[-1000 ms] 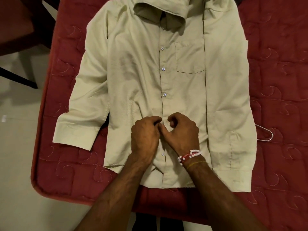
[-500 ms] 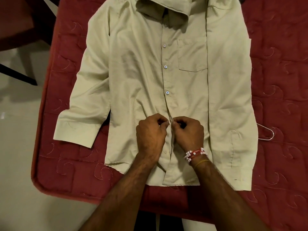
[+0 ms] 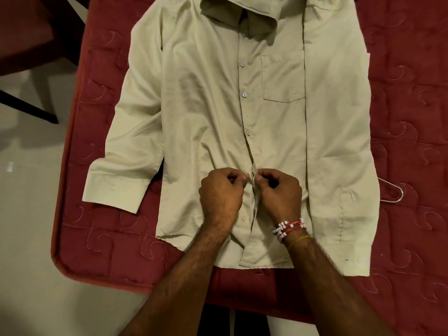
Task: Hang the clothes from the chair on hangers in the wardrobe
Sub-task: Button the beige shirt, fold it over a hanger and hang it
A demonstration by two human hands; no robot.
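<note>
While the pale shirt [image 3: 198, 105] lay flat, front-up, on the red quilted mattress [image 3: 407, 93], the left hand [image 3: 221, 197] and right hand [image 3: 281, 195], fingers curled, pinched its two front edges together; a wire hanger [image 3: 394, 192] poked out beside one sleeve.

One shirt [image 3: 206, 117] on one red quilted bed [image 3: 412, 117]; two grips low in the middle of the frame, the left grip [image 3: 221, 192] and the right grip [image 3: 281, 192]; four buttons [image 3: 244, 94] showing down the front, three above the grips and one below; one chest pocket [image 3: 282, 78]; two sleeves [image 3: 135, 141], one toward each side of the frame; one wire hanger [image 3: 400, 191] peeking out at the right; one beaded bracelet [image 3: 287, 227] and one yellow thread [image 3: 298, 240] on the right wrist; one dark chair [image 3: 24, 32] at the upper left.
</note>
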